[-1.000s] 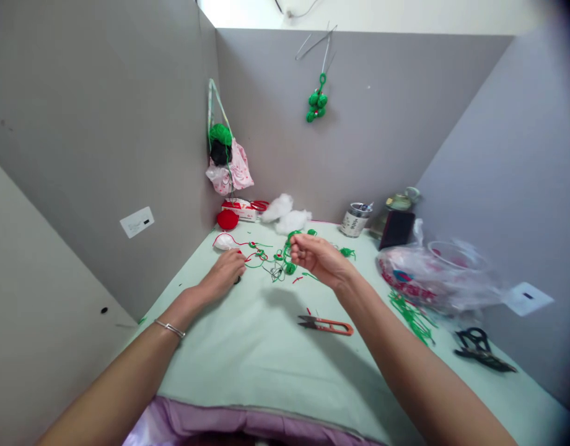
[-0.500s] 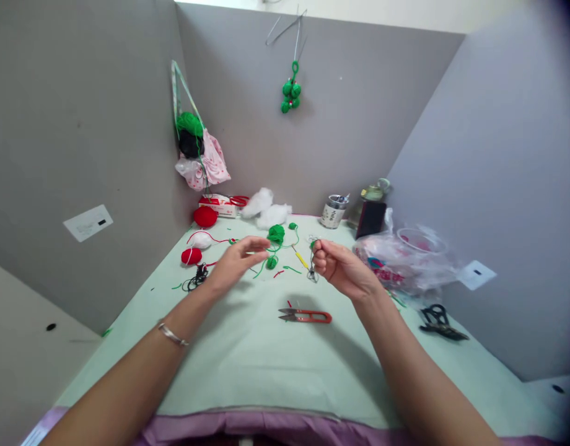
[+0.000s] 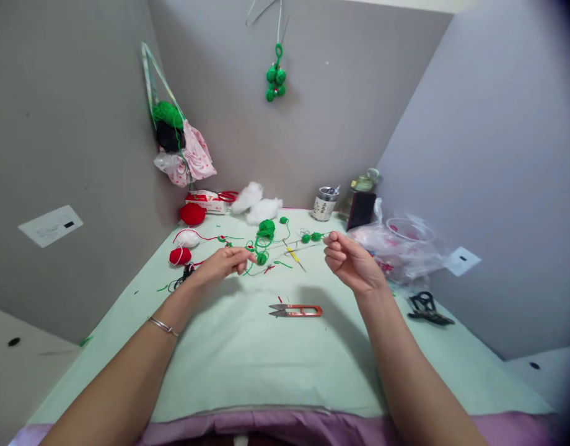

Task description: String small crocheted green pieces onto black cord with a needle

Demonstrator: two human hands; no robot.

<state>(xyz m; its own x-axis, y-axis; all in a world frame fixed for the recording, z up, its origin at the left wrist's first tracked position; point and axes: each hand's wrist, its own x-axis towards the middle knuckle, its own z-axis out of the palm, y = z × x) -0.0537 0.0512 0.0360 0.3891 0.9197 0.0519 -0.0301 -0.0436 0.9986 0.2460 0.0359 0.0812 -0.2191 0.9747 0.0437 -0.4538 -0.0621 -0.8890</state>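
My right hand (image 3: 352,260) is raised over the table, its thumb and fingertips pinched on a thin cord. Two small green yarn balls (image 3: 310,238) show along that cord, just left of the fingertips. My left hand (image 3: 227,262) is closed, its fingertips together beside another green ball (image 3: 261,258); whatever lies between them is too small to make out. Thin dark lines run between the two hands. Below this gap lies a yellow-handled crochet hook (image 3: 292,254). Orange thread snips (image 3: 296,310) rest nearer me, blades pointing left.
Green yarn (image 3: 266,230), red yarn (image 3: 192,214) and white stuffing (image 3: 263,211) lie at the back. A pen tin (image 3: 324,205), plastic bag (image 3: 406,248) and black claw clip (image 3: 429,310) stand right. A green ball ornament (image 3: 276,77) hangs on the back panel.
My left hand has gone from spread fingers to a closed pinch. The green balls by my right hand now show stretched out to its left. The view has shifted slightly.
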